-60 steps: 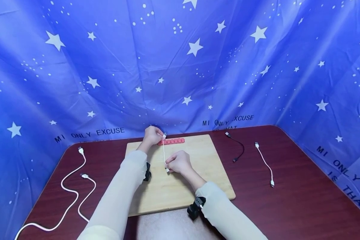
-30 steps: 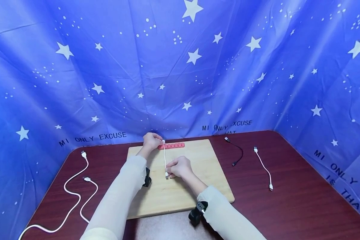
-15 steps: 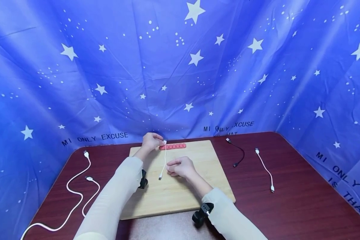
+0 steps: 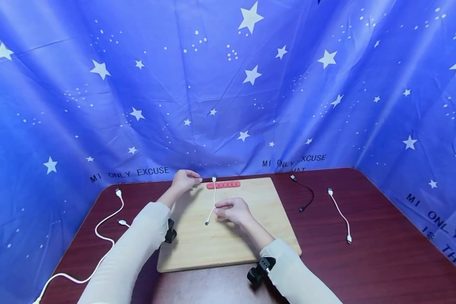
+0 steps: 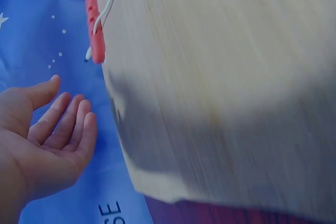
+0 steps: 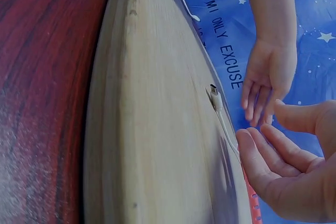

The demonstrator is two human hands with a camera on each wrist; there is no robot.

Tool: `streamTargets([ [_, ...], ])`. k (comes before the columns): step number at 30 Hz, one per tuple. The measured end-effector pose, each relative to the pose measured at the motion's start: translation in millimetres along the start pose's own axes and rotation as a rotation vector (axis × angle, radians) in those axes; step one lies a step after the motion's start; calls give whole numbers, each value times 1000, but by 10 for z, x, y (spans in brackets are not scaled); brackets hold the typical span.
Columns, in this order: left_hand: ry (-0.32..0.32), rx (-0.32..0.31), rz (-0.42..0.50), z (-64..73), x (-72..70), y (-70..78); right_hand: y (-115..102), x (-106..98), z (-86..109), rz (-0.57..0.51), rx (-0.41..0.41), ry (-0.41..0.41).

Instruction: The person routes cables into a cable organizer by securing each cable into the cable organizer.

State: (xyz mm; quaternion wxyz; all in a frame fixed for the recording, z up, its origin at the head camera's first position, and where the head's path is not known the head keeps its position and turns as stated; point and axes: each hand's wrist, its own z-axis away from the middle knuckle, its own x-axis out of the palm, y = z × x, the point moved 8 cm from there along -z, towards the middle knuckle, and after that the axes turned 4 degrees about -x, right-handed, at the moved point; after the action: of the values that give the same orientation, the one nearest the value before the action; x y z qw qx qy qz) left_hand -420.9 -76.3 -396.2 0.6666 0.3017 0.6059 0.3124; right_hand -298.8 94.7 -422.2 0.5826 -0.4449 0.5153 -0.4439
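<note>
Note, above the wooden board (image 4: 197, 251), the right hand (image 4: 233, 211) with thumb and fingers apart beside the white cable (image 4: 214, 195) (contact uncertain), apparently anchored by its far end in the red clip strip (image 4: 229, 184), and the empty left hand (image 4: 184, 181) with thumb likewise apart.

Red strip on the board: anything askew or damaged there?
No damage or spill stands out: the red strip lies along the far edge of the board. The white cable crosses near its left end; I can't tell if it's fully seated.
</note>
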Motion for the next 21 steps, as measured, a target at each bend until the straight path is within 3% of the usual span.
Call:
streamTargets([
  [15, 13, -22, -117, 241, -424, -426, 25, 63, 2, 0, 7, -10],
  [21, 29, -3, -195, 374, -635, -520, -23, 104, -15, -25, -3, -21],
])
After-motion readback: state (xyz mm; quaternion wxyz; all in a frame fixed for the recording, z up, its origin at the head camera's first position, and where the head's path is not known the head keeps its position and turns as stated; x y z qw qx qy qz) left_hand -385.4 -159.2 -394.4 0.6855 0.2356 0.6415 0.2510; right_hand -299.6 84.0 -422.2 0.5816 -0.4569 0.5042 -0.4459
